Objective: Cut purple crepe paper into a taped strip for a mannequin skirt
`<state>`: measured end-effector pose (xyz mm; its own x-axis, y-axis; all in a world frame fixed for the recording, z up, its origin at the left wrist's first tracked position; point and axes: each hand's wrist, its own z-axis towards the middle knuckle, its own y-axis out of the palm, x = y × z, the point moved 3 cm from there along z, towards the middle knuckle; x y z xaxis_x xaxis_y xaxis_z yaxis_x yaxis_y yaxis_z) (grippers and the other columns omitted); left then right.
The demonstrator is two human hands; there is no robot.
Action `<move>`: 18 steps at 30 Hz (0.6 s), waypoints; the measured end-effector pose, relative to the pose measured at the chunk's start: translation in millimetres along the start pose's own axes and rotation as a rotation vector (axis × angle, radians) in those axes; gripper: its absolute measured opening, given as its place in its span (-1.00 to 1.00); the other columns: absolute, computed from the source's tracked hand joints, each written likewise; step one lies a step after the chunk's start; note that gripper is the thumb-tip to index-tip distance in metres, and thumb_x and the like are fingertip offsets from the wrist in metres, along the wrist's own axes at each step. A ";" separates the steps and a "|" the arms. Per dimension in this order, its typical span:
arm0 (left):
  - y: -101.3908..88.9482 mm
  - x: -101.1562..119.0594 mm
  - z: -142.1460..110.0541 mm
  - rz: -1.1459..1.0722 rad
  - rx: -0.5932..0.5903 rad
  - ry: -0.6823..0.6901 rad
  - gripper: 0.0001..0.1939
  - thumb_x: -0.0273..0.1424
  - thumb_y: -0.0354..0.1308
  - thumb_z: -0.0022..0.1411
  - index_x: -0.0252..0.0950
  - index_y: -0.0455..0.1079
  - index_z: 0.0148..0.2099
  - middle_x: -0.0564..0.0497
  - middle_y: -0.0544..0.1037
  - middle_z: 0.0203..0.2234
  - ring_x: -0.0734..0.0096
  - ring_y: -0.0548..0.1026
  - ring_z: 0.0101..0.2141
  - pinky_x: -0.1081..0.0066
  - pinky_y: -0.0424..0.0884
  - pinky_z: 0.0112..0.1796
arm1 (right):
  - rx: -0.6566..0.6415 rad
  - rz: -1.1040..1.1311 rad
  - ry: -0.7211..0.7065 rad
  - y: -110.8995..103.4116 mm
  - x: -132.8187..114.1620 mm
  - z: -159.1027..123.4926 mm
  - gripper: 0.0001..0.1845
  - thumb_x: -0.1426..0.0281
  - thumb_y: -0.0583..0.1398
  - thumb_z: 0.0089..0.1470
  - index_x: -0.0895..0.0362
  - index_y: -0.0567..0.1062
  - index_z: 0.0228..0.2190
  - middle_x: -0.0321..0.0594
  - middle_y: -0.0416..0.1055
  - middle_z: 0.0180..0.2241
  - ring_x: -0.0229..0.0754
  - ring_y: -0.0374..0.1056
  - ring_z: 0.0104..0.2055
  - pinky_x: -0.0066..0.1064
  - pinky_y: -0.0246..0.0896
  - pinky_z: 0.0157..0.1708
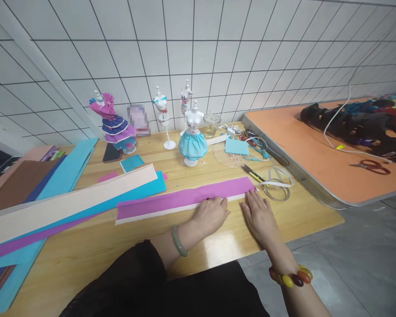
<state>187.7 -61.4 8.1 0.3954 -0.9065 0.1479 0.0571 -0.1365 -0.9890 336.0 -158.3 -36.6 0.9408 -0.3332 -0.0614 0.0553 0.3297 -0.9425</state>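
Observation:
A long magenta paper strip (185,198) with a white edge lies across the wooden table (95,246). My left hand (210,215) rests flat on the strip's near edge, fingers stretched out. My right hand (259,215) lies flat beside it at the strip's right end, fingers spread. Neither hand holds anything. Just beyond the right hand lie small snips (251,172) and a loop of white ribbon (277,182).
Long cream, blue and purple paper strips (69,202) lie to the left. At the back stand several small mannequins, one in a blue skirt (193,143) and one in a pink and blue dress (114,125). A phone (112,152), a glass jar (211,125), an orange table (320,158) with red scissors (371,166).

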 end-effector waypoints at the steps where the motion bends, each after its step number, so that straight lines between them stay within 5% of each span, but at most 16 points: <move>1: -1.2 -0.2 -1.4 0.007 -0.014 -0.003 -0.64 -0.24 -0.05 0.27 -0.35 0.23 0.02 -0.13 0.42 -0.27 0.17 0.47 -0.32 0.28 0.39 -0.39 | 0.011 0.008 0.000 -0.4 -0.4 -0.3 -0.48 0.25 -0.10 0.21 0.30 0.28 0.07 0.17 0.23 0.11 0.08 0.06 0.20 0.09 0.01 0.07; 9: -6.7 -16.5 -27.6 0.051 -0.070 -0.097 -0.62 -0.27 -0.08 0.28 -0.40 0.24 0.05 -0.18 0.44 -0.26 0.18 0.47 -0.31 0.27 0.38 -0.37 | -0.060 0.162 -0.229 -4.2 -41.4 -4.4 -0.49 0.27 -0.06 0.20 0.27 0.26 0.10 0.07 0.24 0.11 0.01 0.05 0.22 0.02 0.00 0.12; 18: -7.0 -65.0 -91.7 0.075 -0.115 -0.303 -0.54 -0.26 -0.03 0.26 -0.32 0.18 0.17 -0.20 0.46 -0.23 0.16 0.48 -0.27 0.28 0.38 -0.32 | -0.061 0.234 -0.388 -8.4 -97.5 -7.1 -0.51 0.32 -0.01 0.20 0.24 0.24 0.12 0.07 0.20 0.14 0.02 0.05 0.22 0.03 0.01 0.13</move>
<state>77.6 -38.2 5.7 0.6499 -0.7583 0.0506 -0.0795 -0.1340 -0.9878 241.4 -134.9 -25.1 0.9819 0.1040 -0.1585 -0.1829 0.3003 -0.9361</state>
